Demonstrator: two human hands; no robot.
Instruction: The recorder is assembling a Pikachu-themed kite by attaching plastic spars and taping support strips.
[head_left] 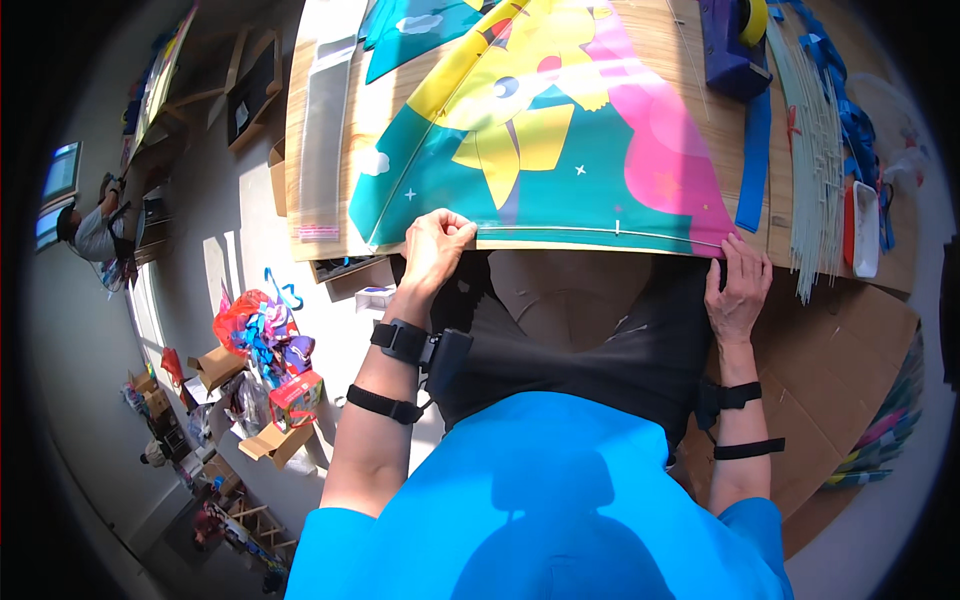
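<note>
A printed kite sail (560, 190) in teal, pink and yellow, with a cartoon figure on it, lies flat across the wooden table (680, 110) in front of me. A thin pale rod (580, 231) runs along its near edge, with a small white tab (617, 228) partway. My left hand (437, 245) is closed in a pinch on that near edge, left of its middle. At the near right corner, the bent fingers of my right hand (738, 287) hold the sail by the rod's end. The fingertips' undersides are hidden.
On the table stand a purple tape dispenser (733, 50), a blue strip (755, 160), bundled thin white rods (815, 170) and a clear plastic sleeve (325, 150). Cardboard (830, 370) leans at right. Boxes and bags (265, 340) sit on the left floor; other people are farther off.
</note>
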